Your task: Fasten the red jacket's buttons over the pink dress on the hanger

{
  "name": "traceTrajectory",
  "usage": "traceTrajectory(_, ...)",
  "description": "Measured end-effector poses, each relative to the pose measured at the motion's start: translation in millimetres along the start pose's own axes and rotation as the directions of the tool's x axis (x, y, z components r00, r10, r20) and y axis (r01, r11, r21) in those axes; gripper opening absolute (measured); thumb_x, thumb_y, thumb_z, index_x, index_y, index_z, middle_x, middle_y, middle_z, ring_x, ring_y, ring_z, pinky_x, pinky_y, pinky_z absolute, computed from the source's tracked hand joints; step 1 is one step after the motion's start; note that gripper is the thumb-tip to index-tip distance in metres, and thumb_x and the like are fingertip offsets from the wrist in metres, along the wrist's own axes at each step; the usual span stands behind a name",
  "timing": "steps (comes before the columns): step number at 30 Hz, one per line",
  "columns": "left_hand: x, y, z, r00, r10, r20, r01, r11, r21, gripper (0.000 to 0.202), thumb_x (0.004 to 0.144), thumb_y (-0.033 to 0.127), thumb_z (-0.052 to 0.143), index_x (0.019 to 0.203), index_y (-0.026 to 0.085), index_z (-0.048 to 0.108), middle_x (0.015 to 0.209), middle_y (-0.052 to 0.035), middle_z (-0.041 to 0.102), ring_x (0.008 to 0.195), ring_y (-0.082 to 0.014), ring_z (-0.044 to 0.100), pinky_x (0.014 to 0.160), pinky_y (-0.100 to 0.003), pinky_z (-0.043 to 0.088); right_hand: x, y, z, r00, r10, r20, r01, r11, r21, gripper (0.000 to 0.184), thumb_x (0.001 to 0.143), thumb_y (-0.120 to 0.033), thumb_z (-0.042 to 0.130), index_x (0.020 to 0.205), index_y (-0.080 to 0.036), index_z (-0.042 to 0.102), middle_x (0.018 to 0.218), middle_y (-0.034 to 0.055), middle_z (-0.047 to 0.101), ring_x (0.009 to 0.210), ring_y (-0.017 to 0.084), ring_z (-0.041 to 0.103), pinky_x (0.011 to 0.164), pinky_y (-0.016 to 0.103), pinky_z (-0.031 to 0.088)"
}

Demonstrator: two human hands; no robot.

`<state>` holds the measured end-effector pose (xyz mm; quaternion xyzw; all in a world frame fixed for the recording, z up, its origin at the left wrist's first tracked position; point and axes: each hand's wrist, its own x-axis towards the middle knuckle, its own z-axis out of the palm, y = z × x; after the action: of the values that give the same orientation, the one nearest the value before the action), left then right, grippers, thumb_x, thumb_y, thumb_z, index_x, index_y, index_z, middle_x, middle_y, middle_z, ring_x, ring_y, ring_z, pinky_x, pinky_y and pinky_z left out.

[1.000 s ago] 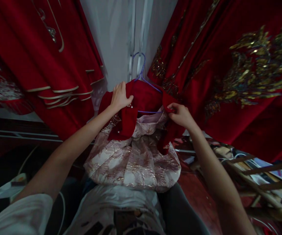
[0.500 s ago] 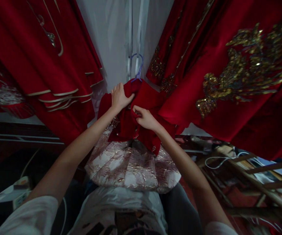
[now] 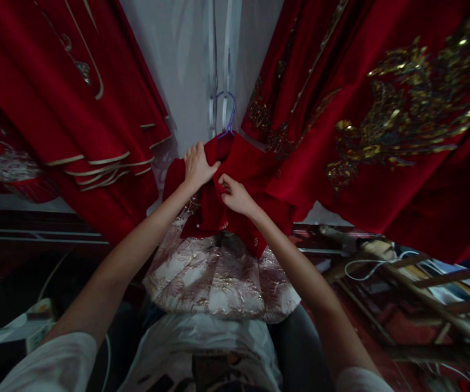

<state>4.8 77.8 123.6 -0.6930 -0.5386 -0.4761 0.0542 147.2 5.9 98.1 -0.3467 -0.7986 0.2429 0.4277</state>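
Observation:
A small red velvet jacket (image 3: pixel 255 169) hangs on a purple wire hanger (image 3: pixel 225 111) over a pale pink brocade skirt (image 3: pixel 218 280). My left hand (image 3: pixel 197 164) grips the jacket's left front edge near the collar, fingers closed on the cloth. My right hand (image 3: pixel 235 195) pinches the right front edge and holds it against the left one at the middle of the chest. Small pearl-like buttons dot the jacket's lower front.
Large red gowns hang on both sides: one with pale trim (image 3: pixel 79 109) at left, one with gold embroidery (image 3: pixel 398 120) at right. A white wall (image 3: pixel 185 65) lies behind. Wooden slats, cables and papers (image 3: pixel 422 277) clutter the lower right.
My right hand moved left from the jacket's right edge to the centre, drawing the right front panel across. The jacket now covers the hanger bar. My left hand stayed in place.

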Motion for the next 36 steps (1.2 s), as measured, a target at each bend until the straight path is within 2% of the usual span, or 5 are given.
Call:
traceTrajectory(9, -64.7, 3.0, -6.8, 0.995, 0.103, -0.005, -0.101, 0.971, -0.215, 0.078, 0.062, -0.005, 0.046, 0.135, 0.02, 0.035, 0.134, -0.0137, 0.04, 0.134, -0.0264, 0.037, 0.114, -0.044, 0.033, -31.2, 6.8, -6.8, 0.97, 0.086, -0.226, -0.103, 0.993, -0.064, 0.034, 0.065, -0.006, 0.037, 0.093, -0.024, 0.04, 0.082, 0.0001, 0.054, 0.074, 0.017, 0.055, 0.072, 0.027, 0.04)
traceTrajectory(18, -114.8, 2.7, 3.5, 0.999, -0.043, 0.029, 0.051, 0.936, -0.348, 0.022, 0.076, 0.013, 0.057, 0.095, 0.023, 0.053, 0.09, -0.0038, 0.059, 0.079, -0.0178, 0.06, 0.075, -0.032, 0.051, -45.4, 6.1, 0.5, 0.955, -0.031, -0.293, 0.004, 0.995, -0.095, 0.037, 0.068, -0.005, 0.038, 0.1, -0.022, 0.043, 0.101, 0.0068, 0.055, 0.095, 0.02, 0.056, 0.085, 0.032, 0.045)
traceTrajectory(23, -122.9, 15.2, -2.0, 0.981, 0.103, 0.164, -0.02, 0.897, -0.441, 0.008, 0.08, 0.015, 0.054, 0.08, 0.023, 0.051, 0.08, -0.0009, 0.061, 0.073, -0.0156, 0.06, 0.069, -0.028, 0.049, -43.3, 9.1, 8.6, 0.963, 0.002, -0.27, -0.031, 0.994, -0.103, 0.029, 0.072, -0.01, 0.043, 0.097, -0.023, 0.045, 0.097, 0.0054, 0.057, 0.088, 0.02, 0.056, 0.081, 0.033, 0.046)
traceTrajectory(29, -118.5, 11.4, -0.4, 0.979, -0.037, 0.2, 0.142, 0.828, -0.542, 0.016, 0.08, 0.028, 0.061, 0.093, 0.024, 0.051, 0.074, 0.0008, 0.061, 0.065, -0.0139, 0.061, 0.059, -0.024, 0.048, -46.9, 7.9, 6.8, 0.957, 0.031, -0.287, -0.039, 0.999, -0.022, 0.026, 0.078, -0.02, 0.052, 0.104, -0.022, 0.048, 0.101, 0.0056, 0.06, 0.083, 0.018, 0.059, 0.069, 0.03, 0.048)
traceTrajectory(36, -108.7, 20.2, -8.1, 0.991, -0.011, 0.132, 0.077, 0.858, -0.507, 0.014, 0.086, 0.031, 0.056, 0.096, 0.024, 0.049, 0.084, -0.003, 0.065, 0.074, -0.015, 0.066, 0.066, -0.026, 0.054, -39.3, 7.4, 7.3, 0.926, 0.136, -0.353, -0.079, 0.982, 0.171, 0.03, 0.084, -0.045, 0.058, 0.103, -0.023, 0.053, 0.096, 0.005, 0.061, 0.08, 0.015, 0.06, 0.054, 0.023, 0.045)
